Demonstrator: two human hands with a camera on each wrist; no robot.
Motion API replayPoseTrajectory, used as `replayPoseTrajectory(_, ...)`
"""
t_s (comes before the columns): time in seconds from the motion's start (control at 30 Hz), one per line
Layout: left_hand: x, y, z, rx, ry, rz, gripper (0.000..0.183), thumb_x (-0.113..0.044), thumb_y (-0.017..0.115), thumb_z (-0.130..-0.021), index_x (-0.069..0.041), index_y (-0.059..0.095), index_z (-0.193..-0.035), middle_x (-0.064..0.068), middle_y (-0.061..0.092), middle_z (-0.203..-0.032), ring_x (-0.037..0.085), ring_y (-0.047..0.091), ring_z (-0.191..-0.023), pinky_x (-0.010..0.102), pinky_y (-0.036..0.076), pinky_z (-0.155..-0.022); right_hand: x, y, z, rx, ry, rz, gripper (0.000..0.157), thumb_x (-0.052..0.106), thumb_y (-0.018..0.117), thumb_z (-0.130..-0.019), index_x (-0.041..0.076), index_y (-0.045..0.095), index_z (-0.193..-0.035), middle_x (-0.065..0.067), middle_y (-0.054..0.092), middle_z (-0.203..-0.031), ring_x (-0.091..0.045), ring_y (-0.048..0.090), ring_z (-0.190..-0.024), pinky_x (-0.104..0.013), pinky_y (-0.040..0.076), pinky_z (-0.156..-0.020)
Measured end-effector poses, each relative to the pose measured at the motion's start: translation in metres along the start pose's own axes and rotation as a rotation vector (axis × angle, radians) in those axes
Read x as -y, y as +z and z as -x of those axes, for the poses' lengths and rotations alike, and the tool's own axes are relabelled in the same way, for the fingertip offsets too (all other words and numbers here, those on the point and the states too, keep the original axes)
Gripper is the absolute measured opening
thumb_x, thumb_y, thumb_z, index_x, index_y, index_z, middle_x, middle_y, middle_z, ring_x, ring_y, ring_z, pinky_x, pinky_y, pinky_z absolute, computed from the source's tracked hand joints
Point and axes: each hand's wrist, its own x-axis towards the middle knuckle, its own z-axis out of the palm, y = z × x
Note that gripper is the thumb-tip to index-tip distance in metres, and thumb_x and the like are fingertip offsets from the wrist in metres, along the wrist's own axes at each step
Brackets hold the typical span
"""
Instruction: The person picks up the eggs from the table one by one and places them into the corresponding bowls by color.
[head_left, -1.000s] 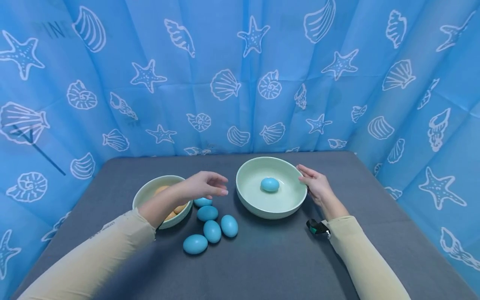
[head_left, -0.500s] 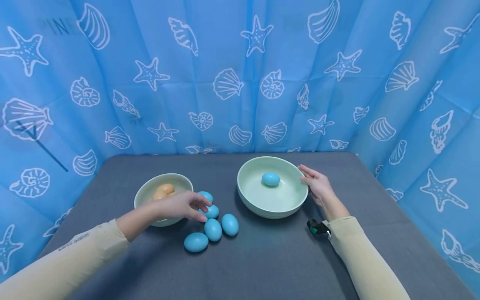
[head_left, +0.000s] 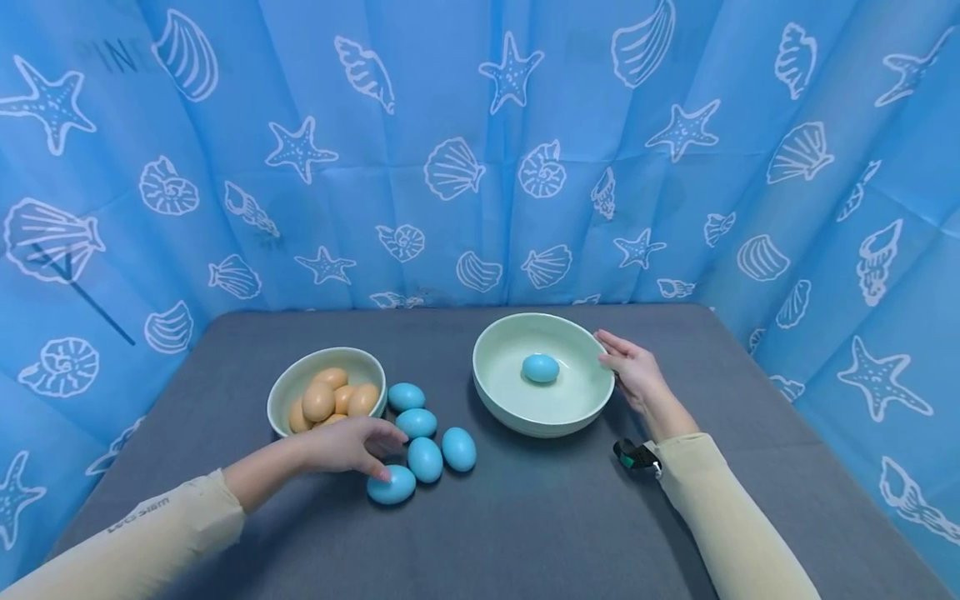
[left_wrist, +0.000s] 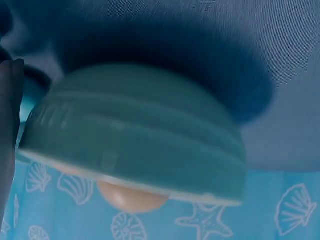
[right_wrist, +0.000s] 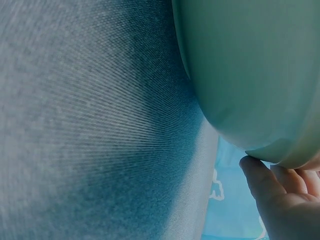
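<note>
On the dark grey counter [head_left: 540,533] there's a loose cluster of five smooth blue eggs [head_left: 425,460], plain-coloured with a soft shine, right by the left hand [head_left: 352,446]. Those fingers are spread fairly wide, with the thumb over the nearest egg, though I can't tell if it's actually touching. A sixth blue egg [head_left: 541,367] sits inside the big pale green bowl [head_left: 543,427], and the right hand [head_left: 637,379] has that bowl's rim pinched at the side. Just left of the cluster, a smaller matching bowl [head_left: 288,385] holds a pile of tan eggs [head_left: 318,402]. Counter's covered in cloth, and up close you can see a fine ribbed weave. Behind it hangs a folded blue curtain [head_left: 405,192] with white starfish and seashells. Both bowls are round and glossy, and the small one has ridges around its outside
</note>
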Motion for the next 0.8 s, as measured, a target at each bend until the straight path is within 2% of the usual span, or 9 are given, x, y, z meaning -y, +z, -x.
replayPoseTrajectory(0.2,0.012,0.004,0.001,0.019,0.033,0.013,0.060,-0.009,0.076,-0.083,0.009,0.050,-0.134,0.024,0.054,-0.134,0.042,0.051,-0.122,0.050,0.046,-0.098,0.000,0.000,0.000,-0.001,0.003,-0.004,0.053,0.006,0.047,-0.102,0.011,0.030,-0.152,-0.006,0.028,-0.155,-0.020,0.027,-0.142,-0.037,0.028,-0.113)
replayPoseTrajectory(0.43,0.023,0.008,0.001,0.032,0.066,0.014,0.064,-0.009,0.078,-0.081,0.007,0.049,-0.136,0.024,0.051,-0.138,0.043,0.040,-0.132,0.055,0.035,-0.107,-0.001,0.002,0.001,-0.005,-0.003,-0.008,0.052,0.006,0.047,-0.102,0.010,0.031,-0.152,-0.007,0.029,-0.155,-0.021,0.028,-0.142,-0.039,0.028,-0.114)
replayPoseTrajectory(0.63,0.028,0.011,0.001,0.015,0.085,0.005,0.061,-0.010,0.078,-0.081,0.007,0.052,-0.134,0.022,0.053,-0.136,0.042,0.041,-0.132,0.055,0.036,-0.106,-0.001,0.002,0.002,0.006,-0.009,-0.003,0.053,0.007,0.046,-0.103,0.010,0.029,-0.152,-0.008,0.028,-0.155,-0.022,0.027,-0.142,-0.040,0.028,-0.114)
replayPoseTrajectory(0.8,0.028,0.012,0.002,-0.005,0.065,0.035,0.056,-0.010,0.077,-0.083,0.007,0.055,-0.132,0.022,0.055,-0.134,0.042,0.044,-0.129,0.053,0.042,-0.102,0.000,0.001,0.001,0.000,-0.008,-0.003,0.053,0.007,0.047,-0.102,0.010,0.029,-0.152,-0.007,0.028,-0.155,-0.022,0.028,-0.142,-0.039,0.030,-0.113)
